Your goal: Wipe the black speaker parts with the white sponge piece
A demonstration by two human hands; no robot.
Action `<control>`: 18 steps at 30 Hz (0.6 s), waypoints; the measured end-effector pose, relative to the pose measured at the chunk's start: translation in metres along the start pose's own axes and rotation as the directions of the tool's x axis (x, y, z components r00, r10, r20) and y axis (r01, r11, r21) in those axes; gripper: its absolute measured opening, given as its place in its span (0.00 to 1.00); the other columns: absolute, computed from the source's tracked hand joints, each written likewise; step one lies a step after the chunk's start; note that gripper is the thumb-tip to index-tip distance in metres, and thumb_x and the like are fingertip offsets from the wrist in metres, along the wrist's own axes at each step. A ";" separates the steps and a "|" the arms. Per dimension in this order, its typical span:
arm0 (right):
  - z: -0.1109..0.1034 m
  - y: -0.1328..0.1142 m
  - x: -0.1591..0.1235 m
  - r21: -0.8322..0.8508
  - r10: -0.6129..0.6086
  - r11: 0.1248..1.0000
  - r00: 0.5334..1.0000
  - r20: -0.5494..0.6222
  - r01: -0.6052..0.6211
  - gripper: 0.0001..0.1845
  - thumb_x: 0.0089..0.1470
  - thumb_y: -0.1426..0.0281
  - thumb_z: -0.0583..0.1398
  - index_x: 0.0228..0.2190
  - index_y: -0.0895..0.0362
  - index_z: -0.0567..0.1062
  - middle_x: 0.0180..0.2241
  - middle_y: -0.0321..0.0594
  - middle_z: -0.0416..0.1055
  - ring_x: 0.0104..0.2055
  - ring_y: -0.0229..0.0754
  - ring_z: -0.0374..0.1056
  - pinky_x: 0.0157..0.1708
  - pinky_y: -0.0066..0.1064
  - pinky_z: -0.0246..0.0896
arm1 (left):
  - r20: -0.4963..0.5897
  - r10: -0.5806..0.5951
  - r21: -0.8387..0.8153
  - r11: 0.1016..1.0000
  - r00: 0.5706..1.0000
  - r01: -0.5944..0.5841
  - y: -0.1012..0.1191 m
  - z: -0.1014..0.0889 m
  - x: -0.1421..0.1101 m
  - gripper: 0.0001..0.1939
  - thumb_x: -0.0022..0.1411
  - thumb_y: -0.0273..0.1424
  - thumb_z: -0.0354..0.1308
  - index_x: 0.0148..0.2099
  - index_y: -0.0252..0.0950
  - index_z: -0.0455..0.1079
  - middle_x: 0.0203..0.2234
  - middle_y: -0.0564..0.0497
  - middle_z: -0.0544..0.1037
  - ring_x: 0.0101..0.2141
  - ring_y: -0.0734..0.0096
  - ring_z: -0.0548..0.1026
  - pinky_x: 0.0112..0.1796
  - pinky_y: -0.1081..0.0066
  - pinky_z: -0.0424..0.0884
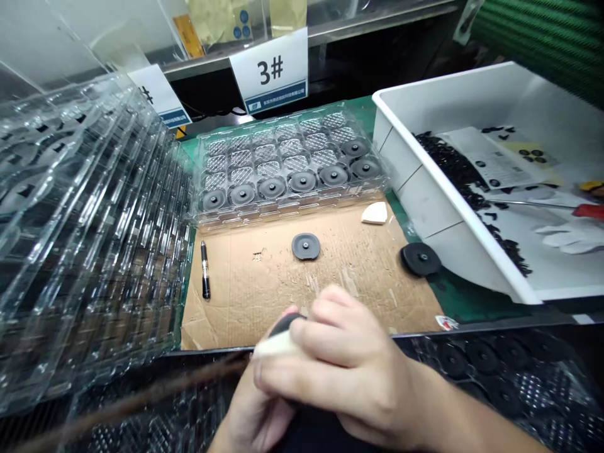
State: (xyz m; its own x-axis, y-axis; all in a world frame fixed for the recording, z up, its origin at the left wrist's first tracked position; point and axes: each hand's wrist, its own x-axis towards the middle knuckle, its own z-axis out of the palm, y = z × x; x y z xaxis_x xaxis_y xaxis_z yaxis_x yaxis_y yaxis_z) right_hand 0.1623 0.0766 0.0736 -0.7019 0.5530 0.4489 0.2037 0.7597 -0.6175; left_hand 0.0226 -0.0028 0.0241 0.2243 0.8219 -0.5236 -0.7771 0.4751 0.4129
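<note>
Both my hands meet low in the middle of the view, above the near edge of a cardboard sheet. My right hand lies on top, fingers curled around a black round disc and a white piece. My left hand is underneath, mostly hidden, and closes on the same disc from below. One grey disc lies loose on the cardboard beyond my hands. A black disc rests further right on the green mat.
A clear blister tray behind the cardboard holds several discs in its front row. Stacked clear trays fill the left. A white bin with small black parts stands right. A pen and a white wedge lie on the cardboard.
</note>
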 end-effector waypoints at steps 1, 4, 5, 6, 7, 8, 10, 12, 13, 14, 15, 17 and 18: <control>0.000 0.005 0.003 0.047 -0.036 0.998 0.999 0.034 0.034 0.20 0.62 0.72 0.45 0.37 0.55 0.76 0.24 0.36 0.69 0.26 0.38 0.59 0.30 0.34 0.49 | -0.008 -0.005 0.006 1.000 1.000 0.005 0.001 0.001 -0.001 0.23 0.47 0.36 0.65 0.48 0.43 0.72 0.43 0.54 0.78 0.47 0.64 0.72 0.48 0.72 0.66; 0.003 0.019 -0.001 0.090 0.165 0.983 0.986 -0.029 -0.161 0.15 0.59 0.75 0.49 0.40 0.54 0.75 0.30 0.38 0.72 0.32 0.38 0.64 0.35 0.33 0.54 | 0.002 -0.007 -0.034 0.999 1.000 0.007 0.008 0.002 -0.007 0.25 0.44 0.40 0.66 0.47 0.44 0.73 0.43 0.53 0.79 0.44 0.64 0.75 0.44 0.73 0.70; 0.006 0.021 -0.008 0.111 0.287 0.954 0.955 -0.075 -0.278 0.14 0.59 0.74 0.51 0.41 0.55 0.74 0.31 0.38 0.73 0.33 0.39 0.65 0.35 0.32 0.56 | 0.021 -0.014 -0.066 0.998 1.000 0.015 0.010 0.001 -0.008 0.25 0.43 0.41 0.66 0.46 0.45 0.73 0.44 0.53 0.79 0.44 0.63 0.75 0.44 0.71 0.70; 0.010 0.023 -0.017 0.154 0.403 0.910 0.909 -0.103 -0.386 0.13 0.59 0.73 0.52 0.41 0.54 0.74 0.32 0.39 0.73 0.34 0.39 0.66 0.35 0.32 0.58 | 0.041 -0.024 -0.096 0.995 0.999 0.028 0.011 0.000 -0.009 0.25 0.42 0.41 0.66 0.46 0.47 0.73 0.44 0.53 0.78 0.44 0.62 0.75 0.45 0.70 0.70; 0.016 0.024 -0.027 0.212 0.504 0.853 0.859 -0.093 -0.477 0.13 0.59 0.71 0.52 0.42 0.54 0.74 0.33 0.39 0.74 0.35 0.40 0.67 0.34 0.31 0.61 | 0.062 -0.032 -0.120 0.992 0.998 0.039 0.013 -0.001 -0.009 0.25 0.43 0.41 0.66 0.46 0.48 0.72 0.45 0.54 0.78 0.44 0.61 0.75 0.45 0.69 0.70; 0.023 0.025 -0.038 0.268 0.586 0.789 0.808 -0.056 -0.554 0.13 0.59 0.69 0.52 0.42 0.53 0.74 0.35 0.40 0.74 0.36 0.40 0.69 0.34 0.31 0.63 | 0.081 -0.036 -0.136 0.990 0.996 0.047 0.013 -0.003 -0.009 0.25 0.43 0.40 0.66 0.47 0.49 0.72 0.46 0.54 0.78 0.45 0.61 0.75 0.45 0.69 0.70; 0.037 0.028 -0.061 0.352 0.690 0.666 0.723 0.044 -0.657 0.13 0.59 0.65 0.53 0.41 0.53 0.75 0.39 0.41 0.75 0.40 0.43 0.70 0.37 0.33 0.66 | 0.108 -0.040 -0.144 0.988 0.993 0.056 0.014 -0.005 -0.007 0.24 0.44 0.40 0.65 0.47 0.48 0.72 0.46 0.54 0.77 0.45 0.62 0.75 0.46 0.69 0.69; 0.048 0.035 -0.078 0.398 0.741 0.579 0.663 0.109 -0.712 0.14 0.57 0.63 0.54 0.40 0.54 0.76 0.41 0.42 0.75 0.43 0.46 0.70 0.41 0.36 0.66 | 0.129 -0.051 -0.146 0.987 0.990 0.070 0.014 -0.007 -0.004 0.25 0.44 0.40 0.65 0.48 0.48 0.71 0.46 0.54 0.77 0.46 0.62 0.75 0.46 0.69 0.69; 0.050 0.039 -0.083 0.406 0.761 0.550 0.638 0.118 -0.730 0.15 0.57 0.62 0.55 0.40 0.55 0.76 0.41 0.42 0.75 0.43 0.47 0.71 0.42 0.38 0.67 | 0.137 -0.055 -0.145 0.987 0.989 0.075 0.014 -0.007 -0.003 0.25 0.44 0.40 0.65 0.48 0.48 0.71 0.46 0.54 0.77 0.46 0.62 0.75 0.46 0.69 0.69; 0.049 0.043 -0.086 0.407 0.779 0.532 0.618 0.109 -0.742 0.15 0.56 0.62 0.55 0.39 0.56 0.77 0.40 0.43 0.76 0.42 0.47 0.71 0.41 0.38 0.67 | 0.146 -0.057 -0.144 0.987 0.988 0.079 0.014 -0.007 -0.003 0.25 0.44 0.40 0.65 0.48 0.48 0.71 0.47 0.53 0.77 0.46 0.61 0.74 0.46 0.69 0.69; 0.046 0.046 -0.085 0.403 0.796 0.523 0.599 0.085 -0.751 0.16 0.56 0.62 0.55 0.40 0.57 0.76 0.39 0.44 0.76 0.41 0.47 0.72 0.40 0.38 0.68 | 0.153 -0.058 -0.141 0.987 0.986 0.080 0.014 -0.006 -0.002 0.25 0.44 0.40 0.65 0.48 0.48 0.71 0.47 0.53 0.77 0.46 0.61 0.74 0.46 0.69 0.69; 0.031 0.044 -0.075 0.400 0.824 0.517 0.567 0.008 -0.757 0.16 0.57 0.62 0.54 0.42 0.56 0.75 0.41 0.43 0.75 0.40 0.46 0.71 0.37 0.35 0.67 | 0.164 -0.052 -0.127 0.989 0.985 0.073 0.012 -0.005 -0.003 0.25 0.44 0.40 0.65 0.48 0.47 0.71 0.47 0.53 0.77 0.46 0.60 0.74 0.46 0.69 0.69; 0.022 0.039 -0.067 0.397 0.817 0.547 0.574 -0.057 -0.737 0.14 0.57 0.63 0.55 0.42 0.54 0.74 0.42 0.41 0.75 0.41 0.44 0.71 0.37 0.33 0.67 | 0.167 -0.044 -0.115 0.991 0.985 0.064 0.010 -0.004 -0.003 0.26 0.44 0.40 0.65 0.48 0.47 0.71 0.47 0.53 0.77 0.46 0.60 0.74 0.45 0.69 0.69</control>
State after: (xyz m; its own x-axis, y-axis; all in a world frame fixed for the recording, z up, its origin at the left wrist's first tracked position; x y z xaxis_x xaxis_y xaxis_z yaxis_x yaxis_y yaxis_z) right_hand 0.2020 0.0617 0.0059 -0.1978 0.9576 -0.2095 0.3581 -0.1284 -0.9248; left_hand 0.0117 -0.0021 0.0270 0.3536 0.8411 -0.4093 -0.8237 0.4873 0.2897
